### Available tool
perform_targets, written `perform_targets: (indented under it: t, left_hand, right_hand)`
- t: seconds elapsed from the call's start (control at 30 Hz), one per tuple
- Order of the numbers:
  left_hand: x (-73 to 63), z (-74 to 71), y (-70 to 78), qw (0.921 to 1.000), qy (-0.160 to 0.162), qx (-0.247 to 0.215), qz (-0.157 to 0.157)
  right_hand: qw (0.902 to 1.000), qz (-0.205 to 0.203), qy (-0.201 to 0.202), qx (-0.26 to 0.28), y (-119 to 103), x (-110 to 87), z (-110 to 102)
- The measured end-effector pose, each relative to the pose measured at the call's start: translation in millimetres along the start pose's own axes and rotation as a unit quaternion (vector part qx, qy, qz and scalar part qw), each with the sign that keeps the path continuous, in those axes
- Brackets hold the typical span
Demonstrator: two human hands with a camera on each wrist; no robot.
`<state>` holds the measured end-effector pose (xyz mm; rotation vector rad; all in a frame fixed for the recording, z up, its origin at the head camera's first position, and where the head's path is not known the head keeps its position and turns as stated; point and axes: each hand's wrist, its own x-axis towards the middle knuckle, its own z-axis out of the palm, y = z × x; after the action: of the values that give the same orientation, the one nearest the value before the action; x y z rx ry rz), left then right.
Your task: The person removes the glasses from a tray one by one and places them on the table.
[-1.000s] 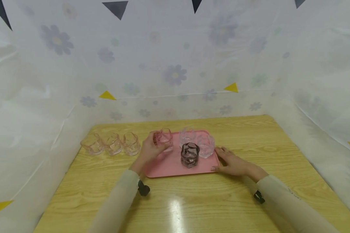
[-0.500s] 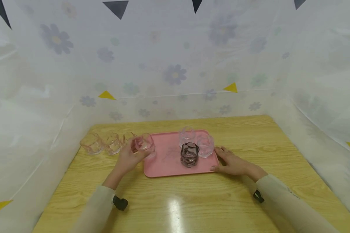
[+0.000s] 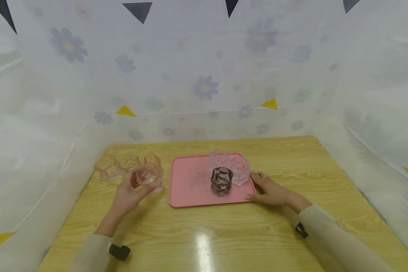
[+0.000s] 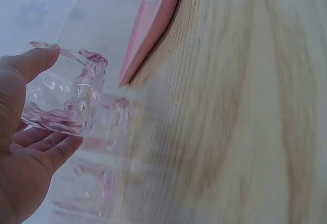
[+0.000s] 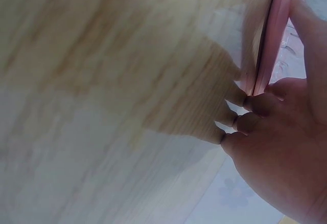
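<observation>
My left hand [image 3: 126,195] grips a pale pink, wavy-sided drinking glass [image 4: 66,96], thumb at one end and fingers along the other side. In the head view this glass overlaps a row of similar pink glasses on the table at left: a left one [image 3: 107,168], a middle one [image 3: 130,161] and a right one [image 3: 153,160]. The right hand [image 3: 273,189] rests against the right edge of a pink tray [image 3: 187,195], thumb by its front corner. On the tray's right half stand a dark smoky glass [image 3: 221,183] and two clear glasses, one [image 3: 240,170] in front of the other [image 3: 218,155].
A wooden table [image 3: 258,238] carries everything. White sheeting printed with flowers [image 3: 205,87] stands behind it and on both sides. Dark wrist devices sit at the left cuff [image 3: 119,252] and the right cuff [image 3: 301,229].
My left hand has carried the pink glass leftward from over the tray to the row of pink glasses. The right hand, tray and glasses on its right half have stayed put.
</observation>
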<state>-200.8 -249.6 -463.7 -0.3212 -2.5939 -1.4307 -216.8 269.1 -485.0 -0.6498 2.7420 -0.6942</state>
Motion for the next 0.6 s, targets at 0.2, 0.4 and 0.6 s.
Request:
perform_targets:
  t: [0.2,0.4,0.6]
  left_hand:
    - [-14.9,-21.6,-6.8,0.9996,0.026,0.014,-0.002]
    - [-25.2,-42.0,-11.4,0.9983,0.053,0.02,-0.016]
    - [-32.5,-57.8,-24.4,0.9965,0.076,0.019,-0.029]
  right_hand:
    - [1.0,0.004,-0.001,0.003,-0.4,-0.5,0.5]
    - [1.0,0.006,-0.001,0.004,-2.4,-1.0,-1.3]
    - [0.9999,0.009,-0.004,0.005,-3.0,-1.4,-1.2]
